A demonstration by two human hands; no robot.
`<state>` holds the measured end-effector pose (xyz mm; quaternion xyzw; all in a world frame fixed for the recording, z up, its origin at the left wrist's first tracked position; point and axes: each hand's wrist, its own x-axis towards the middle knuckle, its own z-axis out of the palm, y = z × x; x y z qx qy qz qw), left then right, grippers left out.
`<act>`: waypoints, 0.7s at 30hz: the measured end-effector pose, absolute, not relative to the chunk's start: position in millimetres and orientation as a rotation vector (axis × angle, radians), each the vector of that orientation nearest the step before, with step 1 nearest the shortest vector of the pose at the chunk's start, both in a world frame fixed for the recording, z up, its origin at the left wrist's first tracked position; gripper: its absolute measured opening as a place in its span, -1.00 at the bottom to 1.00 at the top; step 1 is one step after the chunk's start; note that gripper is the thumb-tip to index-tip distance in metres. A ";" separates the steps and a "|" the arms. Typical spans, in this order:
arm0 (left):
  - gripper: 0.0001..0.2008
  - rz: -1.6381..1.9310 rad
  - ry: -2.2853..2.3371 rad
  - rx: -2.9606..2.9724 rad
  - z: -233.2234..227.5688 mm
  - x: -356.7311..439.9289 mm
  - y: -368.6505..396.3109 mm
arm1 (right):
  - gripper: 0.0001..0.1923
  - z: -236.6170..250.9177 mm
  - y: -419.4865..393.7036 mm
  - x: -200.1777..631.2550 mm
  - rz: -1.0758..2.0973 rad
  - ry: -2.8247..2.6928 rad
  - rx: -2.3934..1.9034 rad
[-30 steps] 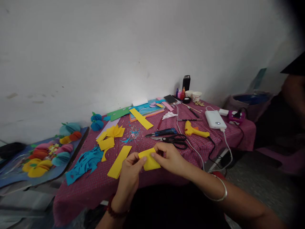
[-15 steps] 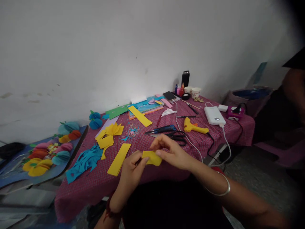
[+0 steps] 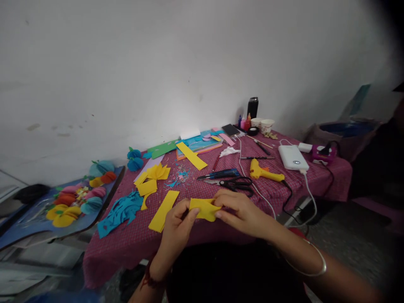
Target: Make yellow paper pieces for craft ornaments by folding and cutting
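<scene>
Between my two hands, in front of the table's near edge, is a folded piece of yellow paper (image 3: 205,210). My left hand (image 3: 178,225) pinches its left end, thumb on the near face. At the other end, my right hand (image 3: 241,212) grips the right edge between thumb and fingers. Just left of my left hand lies a yellow paper strip (image 3: 164,211) on the checked tablecloth. Black-handled scissors (image 3: 235,184) and a blue utility knife (image 3: 222,174) rest beyond my right hand.
Blue paper scraps (image 3: 121,210) and cut yellow pieces (image 3: 148,187) lie at left. Paper fruits (image 3: 65,214) stand on a blue board. Toward the right are a yellow glue gun (image 3: 267,172), a white power bank (image 3: 293,158) with cables, and paper cups (image 3: 267,126).
My right hand has closed its fingers onto the right end of the yellow paper, which is now stretched wider between both hands. The view has shifted slightly left.
</scene>
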<state>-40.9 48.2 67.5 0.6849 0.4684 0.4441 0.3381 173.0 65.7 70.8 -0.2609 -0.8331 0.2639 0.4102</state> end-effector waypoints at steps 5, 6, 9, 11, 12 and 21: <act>-0.77 1.093 1.222 1.858 67.5 -41.1 48.0 | -0.73 70.3 66.6 177.0 0.617 -2.133 -0.701; -0.77 1.069 1.223 1.876 67.7 -40.6 47.3 | -0.73 69.2 66.8 176.5 0.610 -2.122 -0.719; -0.80 1.008 1.263 1.949 68.3 -38.9 44.6 | -0.72 67.0 66.9 174.3 0.596 -2.090 -0.747; -0.82 0.977 1.322 1.993 68.4 -37.9 43.1 | -0.71 67.3 66.8 173.1 0.577 -2.086 -0.748; -0.82 0.965 1.347 2.009 68.1 -37.4 42.6 | -0.70 67.8 66.8 172.8 0.563 -2.095 -0.744; -0.80 0.977 1.462 2.064 57.2 -27.9 40.0 | -0.73 69.3 66.6 175.6 0.416 -2.164 -0.757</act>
